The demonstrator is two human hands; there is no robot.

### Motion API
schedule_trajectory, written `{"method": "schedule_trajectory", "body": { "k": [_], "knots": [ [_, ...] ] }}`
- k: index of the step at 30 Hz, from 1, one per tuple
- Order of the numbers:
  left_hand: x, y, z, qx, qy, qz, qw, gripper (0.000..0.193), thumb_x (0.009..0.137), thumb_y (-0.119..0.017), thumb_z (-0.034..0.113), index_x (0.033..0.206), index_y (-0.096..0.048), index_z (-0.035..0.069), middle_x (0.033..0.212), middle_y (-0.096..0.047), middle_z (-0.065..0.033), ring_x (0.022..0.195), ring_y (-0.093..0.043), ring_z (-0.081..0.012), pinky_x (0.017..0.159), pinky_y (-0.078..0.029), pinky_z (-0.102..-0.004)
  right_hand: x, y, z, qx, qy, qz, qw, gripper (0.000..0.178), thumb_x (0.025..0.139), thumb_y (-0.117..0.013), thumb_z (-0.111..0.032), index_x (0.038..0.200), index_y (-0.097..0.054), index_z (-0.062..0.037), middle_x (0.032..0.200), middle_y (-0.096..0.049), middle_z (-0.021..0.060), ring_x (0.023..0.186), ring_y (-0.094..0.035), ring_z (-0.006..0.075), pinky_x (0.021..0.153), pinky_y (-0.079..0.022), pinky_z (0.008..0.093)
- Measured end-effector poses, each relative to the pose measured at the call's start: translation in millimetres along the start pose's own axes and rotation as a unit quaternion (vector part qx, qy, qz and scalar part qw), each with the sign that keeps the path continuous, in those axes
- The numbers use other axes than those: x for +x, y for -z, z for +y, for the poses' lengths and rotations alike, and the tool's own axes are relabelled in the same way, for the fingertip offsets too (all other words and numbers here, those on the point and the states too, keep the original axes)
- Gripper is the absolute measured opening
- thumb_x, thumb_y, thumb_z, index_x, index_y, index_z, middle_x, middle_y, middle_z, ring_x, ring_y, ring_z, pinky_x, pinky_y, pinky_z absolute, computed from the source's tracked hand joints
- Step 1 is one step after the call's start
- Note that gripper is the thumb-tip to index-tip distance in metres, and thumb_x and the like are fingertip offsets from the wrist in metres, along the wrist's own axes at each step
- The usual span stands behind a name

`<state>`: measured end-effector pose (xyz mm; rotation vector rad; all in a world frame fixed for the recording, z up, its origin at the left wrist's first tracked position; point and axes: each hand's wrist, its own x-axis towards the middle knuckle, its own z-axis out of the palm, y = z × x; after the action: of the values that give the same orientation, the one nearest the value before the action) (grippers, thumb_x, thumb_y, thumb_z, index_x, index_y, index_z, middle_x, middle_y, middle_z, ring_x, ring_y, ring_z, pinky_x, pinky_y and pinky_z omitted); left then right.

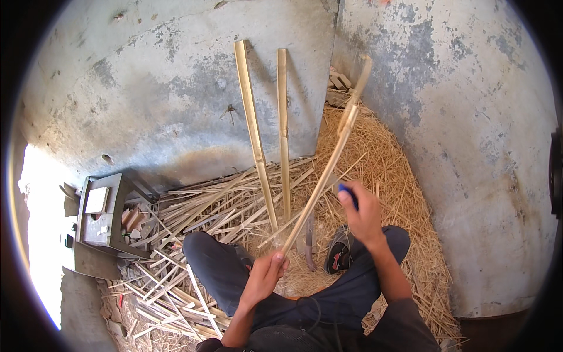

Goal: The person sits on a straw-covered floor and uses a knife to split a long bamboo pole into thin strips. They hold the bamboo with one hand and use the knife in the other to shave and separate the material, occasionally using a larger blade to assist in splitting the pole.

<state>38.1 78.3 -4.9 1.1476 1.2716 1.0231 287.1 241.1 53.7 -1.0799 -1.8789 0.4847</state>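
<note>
My left hand [267, 276] is closed around the lower end of a long bamboo strip [325, 173] that slants up and to the right, away from me. The strip's far end is blurred. In my right hand [363, 214] is a knife [343, 189] with a blue handle, gripped beside the strip's middle. Its blade is mostly hard to make out against the straw. Two split bamboo pieces, a left one [252, 117] and a right one [283, 100], lean upright on the wall ahead of me.
Many loose bamboo strips [217, 205] lie to the left, and a heap of shavings [393, 182] spreads to the right. A grey wooden stand [111, 217] with rubble inside stands at the left. A curved tool [309, 240] rests between my bent legs, near my shoe [338, 252].
</note>
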Motion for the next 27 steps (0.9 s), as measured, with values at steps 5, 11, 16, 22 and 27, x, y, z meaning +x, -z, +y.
{"method": "schedule_trajectory", "body": {
  "k": [5,11,16,22,27],
  "knots": [
    [11,-8,6,-0.021,-0.035,0.007,0.999,0.051,0.122,-0.038,0.037,0.142,-0.064,-0.002,0.087,-0.050,0.0043,0.071,-0.042,-0.0031,0.062,-0.036,-0.0218,-43,-27,-26,0.002,0.076,-0.054,0.996,0.033,0.101,-0.077,-0.037,0.109,-0.075,-0.0047,0.091,-0.076,0.0122,0.075,-0.076,0.0303,0.065,-0.059,0.0384],
    [15,-9,13,0.022,-0.075,0.024,0.997,0.047,0.121,-0.041,0.042,0.108,-0.061,0.001,0.082,-0.050,0.0027,0.071,-0.041,-0.0073,0.063,-0.039,-0.0263,-60,-46,-33,-0.032,0.108,-0.064,0.992,0.030,0.097,-0.081,-0.035,0.109,-0.076,-0.0084,0.091,-0.075,0.0093,0.072,-0.074,0.0299,0.061,-0.058,0.0388],
    [17,-13,28,0.091,-0.133,0.065,0.985,0.049,0.117,-0.052,0.044,0.105,-0.061,-0.002,0.075,-0.050,-0.0014,0.069,-0.043,-0.0110,0.061,-0.041,-0.0319,-67,-53,-39,-0.035,0.119,-0.087,0.988,0.029,0.096,-0.082,-0.034,0.111,-0.076,-0.0096,0.093,-0.075,0.0078,0.071,-0.074,0.0285,0.060,-0.057,0.0390],
    [20,-16,27,0.105,-0.134,0.083,0.982,0.046,0.112,-0.062,0.040,0.111,-0.064,-0.005,0.079,-0.056,-0.0129,0.074,-0.051,-0.0260,0.066,-0.044,-0.0397,-69,-59,-46,-0.026,0.130,-0.080,0.988,0.027,0.094,-0.083,-0.027,0.108,-0.076,-0.0057,0.086,-0.073,0.0094,0.066,-0.073,0.0287,0.058,-0.057,0.0383],
    [18,-21,25,0.133,-0.125,0.110,0.977,0.045,0.115,-0.059,0.039,0.107,-0.064,-0.005,0.068,-0.050,-0.0091,0.064,-0.045,-0.0184,0.059,-0.041,-0.0388,-70,-60,-38,-0.028,0.125,-0.064,0.990,0.027,0.094,-0.083,-0.028,0.110,-0.076,-0.0065,0.090,-0.075,0.0091,0.068,-0.074,0.0284,0.058,-0.057,0.0379]
  ]
}}
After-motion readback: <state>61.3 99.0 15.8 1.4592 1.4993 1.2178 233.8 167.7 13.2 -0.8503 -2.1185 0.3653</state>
